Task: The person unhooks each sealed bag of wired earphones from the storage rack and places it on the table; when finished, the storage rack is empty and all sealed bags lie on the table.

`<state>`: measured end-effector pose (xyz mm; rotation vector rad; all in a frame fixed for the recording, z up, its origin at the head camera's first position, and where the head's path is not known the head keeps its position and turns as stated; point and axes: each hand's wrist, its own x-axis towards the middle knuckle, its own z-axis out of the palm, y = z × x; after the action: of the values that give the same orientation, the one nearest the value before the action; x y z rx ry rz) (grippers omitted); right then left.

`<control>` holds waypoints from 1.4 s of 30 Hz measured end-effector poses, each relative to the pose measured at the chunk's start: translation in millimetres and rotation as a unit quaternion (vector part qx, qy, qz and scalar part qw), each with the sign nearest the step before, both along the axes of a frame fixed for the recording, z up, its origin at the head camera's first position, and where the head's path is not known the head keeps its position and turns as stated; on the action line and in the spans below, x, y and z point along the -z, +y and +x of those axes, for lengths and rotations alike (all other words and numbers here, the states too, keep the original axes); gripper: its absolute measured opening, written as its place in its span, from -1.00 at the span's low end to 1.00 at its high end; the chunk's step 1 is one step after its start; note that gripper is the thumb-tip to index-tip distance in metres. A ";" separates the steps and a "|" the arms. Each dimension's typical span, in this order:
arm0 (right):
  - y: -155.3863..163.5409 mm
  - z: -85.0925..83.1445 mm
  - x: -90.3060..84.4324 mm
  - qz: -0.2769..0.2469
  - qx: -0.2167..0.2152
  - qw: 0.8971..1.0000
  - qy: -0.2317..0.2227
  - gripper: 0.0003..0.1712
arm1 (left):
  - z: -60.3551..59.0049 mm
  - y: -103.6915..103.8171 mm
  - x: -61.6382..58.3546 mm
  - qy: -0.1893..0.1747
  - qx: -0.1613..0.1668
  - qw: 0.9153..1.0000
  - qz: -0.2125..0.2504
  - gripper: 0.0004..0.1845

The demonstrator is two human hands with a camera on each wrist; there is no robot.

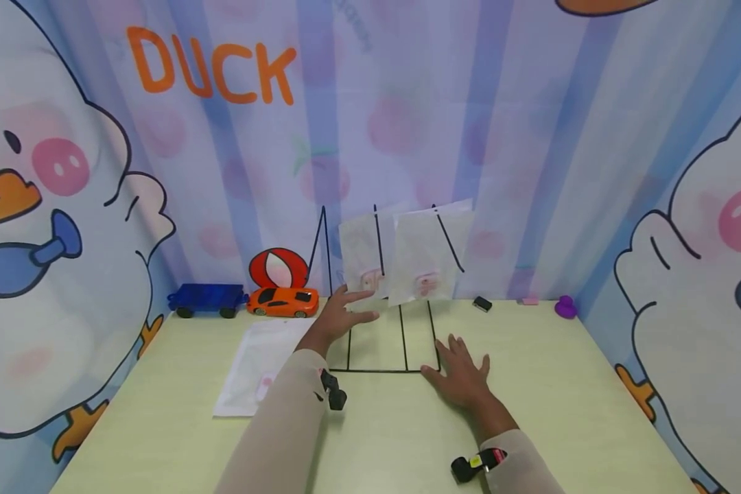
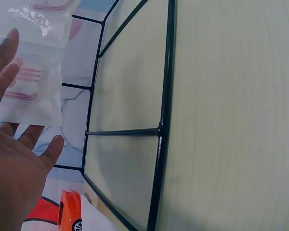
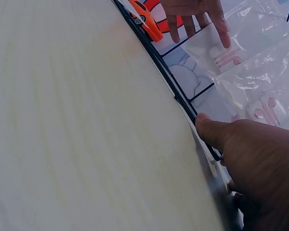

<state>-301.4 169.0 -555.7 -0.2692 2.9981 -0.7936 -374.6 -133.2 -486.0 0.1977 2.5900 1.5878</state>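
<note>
A black wire display rack (image 1: 377, 371) stands on the table, and two clear-and-white plastic bags hang from its upper prongs. The left bag (image 1: 357, 247) and the right bag (image 1: 415, 240) each hold a small pink-and-white item, seen in the right wrist view as a pair of wired earphones (image 3: 266, 111). My left hand (image 1: 338, 319), fingers spread, is at the lower edge of the left bag; in the left wrist view its fingers overlap that bag. At the rack's front right corner lies my right hand (image 1: 465, 381), fingers extended, its thumb at the front bar.
Another such bag (image 1: 241, 384) lies flat on the table, partly behind my left sleeve. Along the back wall are a blue toy wagon (image 1: 206, 298), an orange toy car (image 1: 284, 302), a small black object (image 1: 482, 304), a pink block (image 1: 528, 301) and a purple toy duck (image 1: 566, 307).
</note>
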 end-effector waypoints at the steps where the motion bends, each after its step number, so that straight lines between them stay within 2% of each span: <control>1: 0.1 0.1 0.2 0.001 0.001 1.000 0.000 -0.09 | -0.5 1.2 -0.9 -0.003 0.001 1.000 0.002 -0.32; 3: 0.3 0.0 0.3 -0.002 0.002 1.000 0.003 -0.09 | -1.7 3.8 -2.7 -0.003 0.004 1.000 0.004 -0.30; 9: -0.4 0.6 -1.7 -0.001 0.002 1.000 0.003 -0.09 | -1.0 10.4 -6.1 0.028 0.030 0.999 0.003 -0.27; 12: -1.3 1.6 -2.8 -0.004 0.001 1.000 0.001 -0.09 | 1.4 13.6 -6.0 0.031 0.032 0.999 0.006 -0.25; 16: -2.3 2.7 -4.4 -0.007 0.002 1.000 0.001 -0.10 | 5.4 15.5 -3.9 0.039 0.034 0.999 0.000 -0.22; 21: -3.0 3.3 -5.6 -0.006 0.002 1.000 0.008 -0.09 | 11.4 13.0 1.3 0.066 0.040 0.997 -0.008 -0.20; 27: -2.4 2.9 -4.8 -0.017 0.001 1.000 0.015 -0.07 | 26.6 10.3 7.0 0.114 0.020 0.993 0.005 -0.24; 34: 0.0 -0.8 -0.4 0.000 0.001 1.000 0.006 -0.09 | 39.2 12.1 12.0 0.166 -0.009 0.986 0.030 -0.29; 37: 0.0 -1.3 -0.4 0.002 0.002 1.000 0.006 -0.10 | 43.3 12.4 12.7 0.178 -0.018 0.983 0.039 -0.30; 42: -1.2 -0.2 -1.7 0.000 0.003 1.000 0.008 -0.09 | 53.1 11.8 13.4 0.177 -0.046 0.982 0.044 -0.33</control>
<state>-301.7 167.8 -554.0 -0.2672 3.0144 -0.7970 -321.5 -121.4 -499.4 0.4090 2.8232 1.8522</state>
